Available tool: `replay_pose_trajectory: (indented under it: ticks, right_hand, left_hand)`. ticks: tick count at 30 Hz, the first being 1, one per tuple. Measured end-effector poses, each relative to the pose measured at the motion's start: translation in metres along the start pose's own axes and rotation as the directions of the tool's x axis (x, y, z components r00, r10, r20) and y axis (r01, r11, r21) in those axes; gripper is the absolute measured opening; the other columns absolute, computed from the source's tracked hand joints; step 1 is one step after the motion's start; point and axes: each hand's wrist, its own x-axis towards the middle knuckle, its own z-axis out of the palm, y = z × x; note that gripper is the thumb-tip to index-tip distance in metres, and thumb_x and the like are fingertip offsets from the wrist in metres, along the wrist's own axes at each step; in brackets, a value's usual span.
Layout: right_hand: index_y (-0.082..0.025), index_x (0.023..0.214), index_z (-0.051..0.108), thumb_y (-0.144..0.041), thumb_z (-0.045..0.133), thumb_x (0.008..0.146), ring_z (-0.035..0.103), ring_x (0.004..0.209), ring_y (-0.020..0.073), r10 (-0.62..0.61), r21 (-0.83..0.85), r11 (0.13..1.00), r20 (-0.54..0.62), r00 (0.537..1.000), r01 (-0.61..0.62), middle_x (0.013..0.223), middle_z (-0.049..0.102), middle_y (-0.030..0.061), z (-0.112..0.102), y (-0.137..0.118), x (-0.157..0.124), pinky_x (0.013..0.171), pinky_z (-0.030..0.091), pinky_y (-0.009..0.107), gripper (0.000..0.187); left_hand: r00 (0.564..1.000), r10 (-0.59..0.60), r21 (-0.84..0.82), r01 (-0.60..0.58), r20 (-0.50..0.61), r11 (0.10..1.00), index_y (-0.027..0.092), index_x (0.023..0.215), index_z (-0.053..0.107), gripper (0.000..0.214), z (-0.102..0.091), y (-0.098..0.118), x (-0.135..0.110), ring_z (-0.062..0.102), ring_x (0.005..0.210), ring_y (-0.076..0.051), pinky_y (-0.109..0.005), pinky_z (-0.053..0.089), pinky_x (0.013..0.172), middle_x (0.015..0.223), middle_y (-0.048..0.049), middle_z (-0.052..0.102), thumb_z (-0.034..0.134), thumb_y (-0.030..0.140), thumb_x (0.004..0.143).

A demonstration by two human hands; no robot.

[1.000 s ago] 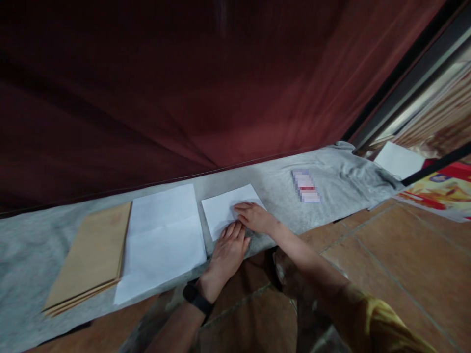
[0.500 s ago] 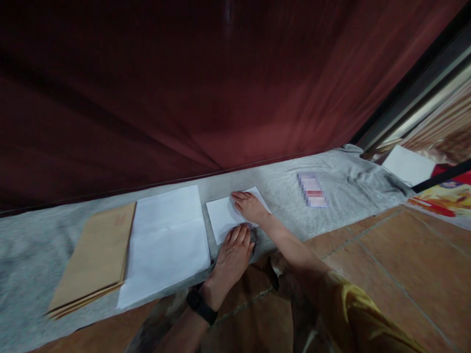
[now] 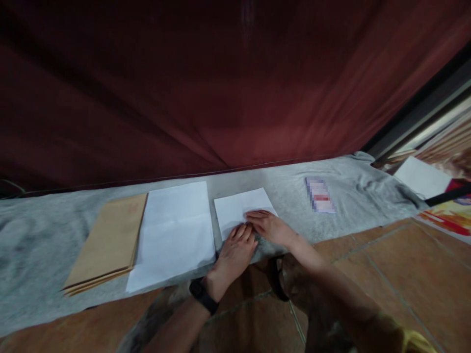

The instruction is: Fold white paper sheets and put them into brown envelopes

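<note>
Head view of two bare hands at work on paper. At centre, small white paper (image 3: 237, 206), lying flat on the gray cloth (image 3: 290, 189); near right part covered by the hands, hence near edge only partly traceable. Left hand (image 3: 238, 252) palm down at the near edge, fingers stretched out and close together, thumb a little apart on the right, tips on the paper, not closed around anything. Right hand (image 3: 271, 229) in from the right, fingers nearly straight and laid across the near right part of the paper, tips next to those of the left; thumb out of sight, so impossible to tell a pinch on the edge from simple pressing. On the left wrist, black watch (image 3: 204, 295); at the near right, yellow sleeve (image 3: 415, 340), mostly cut off by the frame.

To the left of the small paper, large white sheet (image 3: 174, 235) with faint creases; further left, brown envelopes (image 3: 106, 240) in a stack, exact number unclear, faint red print unreadable. To the right, printed slip (image 3: 321, 195), blurred into squares apart from a red band. Beyond, dark red curtain (image 3: 221, 98). At the far right, colourful printed sheet (image 3: 449, 218), cut off by the frame.
</note>
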Motion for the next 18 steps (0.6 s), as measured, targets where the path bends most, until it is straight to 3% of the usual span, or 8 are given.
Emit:
replay_pose_trajectory:
  ticks: [5, 18]
  right_hand:
    - [-0.015, 0.130, 0.068, -0.011, 0.052, 0.095, 0.059, 0.130, 0.0215, -0.024, 0.043, 0.999, -0.003, 1.000, 0.024, 0.136, 0.066, 0.0113, -0.001, 0.005, -0.004, 0.115, 0.045, 0.040, 0.038]
    - [-0.013, 0.140, 0.059, -0.017, 0.046, 0.101, 0.054, 0.135, 0.0218, 0.075, -0.083, 0.993, -0.094, 0.993, -0.083, 0.147, 0.057, 0.0136, 0.014, 0.022, 0.054, 0.118, 0.039, 0.042, 0.041]
  left_hand:
    - [1.000, -0.008, 0.006, 0.008, 0.011, 1.000, 0.013, 0.128, 0.062, 0.035, 0.001, 0.002, 0.000, 0.056, 0.131, -0.027, -0.046, 0.043, 0.110, 0.136, -0.0157, 0.065, 0.044, 0.026, 0.102]
    - [1.000, -0.020, -0.037, 0.020, -0.014, 0.999, 0.014, 0.132, 0.060, 0.038, 0.003, -0.001, -0.001, 0.055, 0.132, -0.025, -0.044, 0.043, 0.111, 0.138, -0.0146, 0.064, 0.040, 0.027, 0.102]
